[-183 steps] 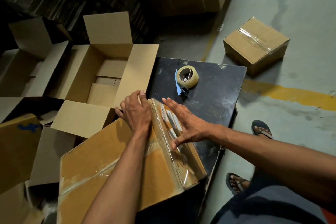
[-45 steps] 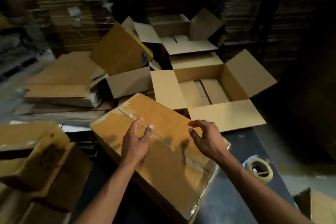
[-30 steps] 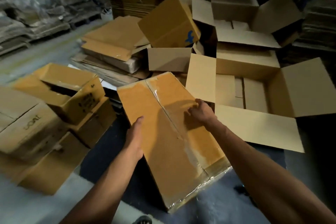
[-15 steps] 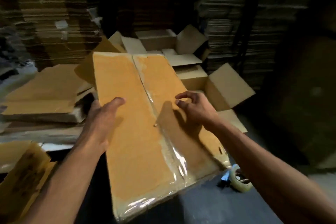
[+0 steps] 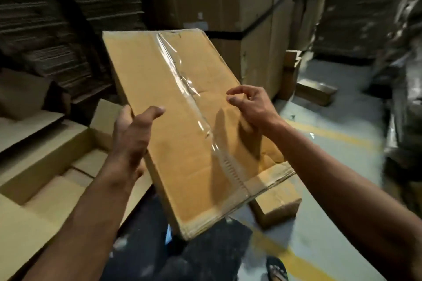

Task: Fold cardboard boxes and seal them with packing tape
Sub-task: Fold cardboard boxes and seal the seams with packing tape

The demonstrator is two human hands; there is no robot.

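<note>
Fingers [image 5: 157, 110] clasping taped box [image 5: 182, 143]

dim warehouse | glare on tape [image 5: 182, 80] | motion blur, edges warped

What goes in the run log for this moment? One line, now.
stage: taped box lifted off table | left hand grips its left edge | right hand on its top face, fingers curled | tape seam sealed

Yellow floor line [image 5: 338, 137] is running across the grey floor [image 5: 342, 166], sandaled foot [image 5: 277, 269] poking in down low.
</note>
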